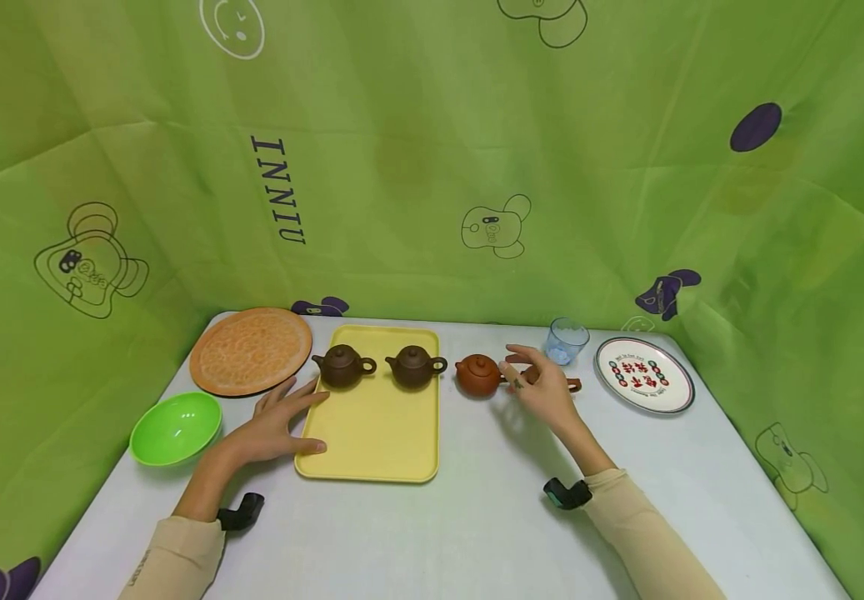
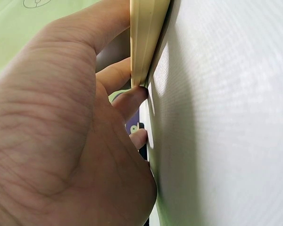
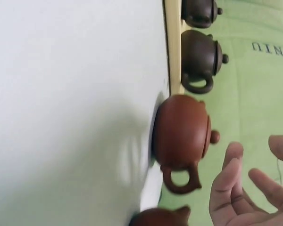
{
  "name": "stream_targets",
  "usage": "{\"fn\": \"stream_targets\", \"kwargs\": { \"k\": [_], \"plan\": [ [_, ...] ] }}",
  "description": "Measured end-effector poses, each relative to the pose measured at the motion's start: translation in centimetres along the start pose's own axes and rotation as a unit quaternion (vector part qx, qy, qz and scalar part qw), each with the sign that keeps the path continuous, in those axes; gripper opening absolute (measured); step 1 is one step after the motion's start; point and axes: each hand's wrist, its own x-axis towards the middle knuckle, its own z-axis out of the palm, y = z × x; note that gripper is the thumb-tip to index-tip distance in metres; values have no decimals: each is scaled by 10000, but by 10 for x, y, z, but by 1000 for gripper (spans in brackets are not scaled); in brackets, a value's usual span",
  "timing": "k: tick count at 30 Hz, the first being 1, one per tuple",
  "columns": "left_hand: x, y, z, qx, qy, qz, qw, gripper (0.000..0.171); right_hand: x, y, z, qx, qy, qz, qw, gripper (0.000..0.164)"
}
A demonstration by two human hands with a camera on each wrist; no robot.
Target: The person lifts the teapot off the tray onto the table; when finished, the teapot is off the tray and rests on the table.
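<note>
My left hand (image 1: 272, 427) rests at the left edge of the yellow tray (image 1: 372, 446), fingers spread, with thumb and fingertips over its rim. Two dark brown teapots, a left one (image 1: 342, 369) and a right one (image 1: 412, 369), stand on the tray's far part. Just right of the tray, a reddish-brown teapot (image 1: 478, 377) sits on the table. My right hand (image 1: 547, 392) hovers by its handle with fingers apart and nothing between them; the right wrist view shows a gap from that teapot. Behind this hand, a second reddish-brown teapot (image 1: 574, 385) is mostly hidden.
At the far left lies a round orange-brown board (image 1: 252, 350), with a bright green bowl (image 1: 177, 429) in front of it. A clear bluish glass (image 1: 566, 342) stands behind my right hand. Farther right is a white oval plate (image 1: 645, 375). Green cloth (image 1: 402, 167) encloses the table.
</note>
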Motion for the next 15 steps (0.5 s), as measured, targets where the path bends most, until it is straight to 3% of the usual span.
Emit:
{"fn": "stream_targets", "kwargs": {
  "k": [7, 15],
  "plan": [
    [0, 1, 1, -23, -18, -19, 10000, 89, 6, -13, 19, 317, -382, -31, 9988, 49],
    [0, 2, 0, 5, 5, 10, 10000, 88, 15, -24, 39, -87, -436, -203, 9988, 47]
  ]
}}
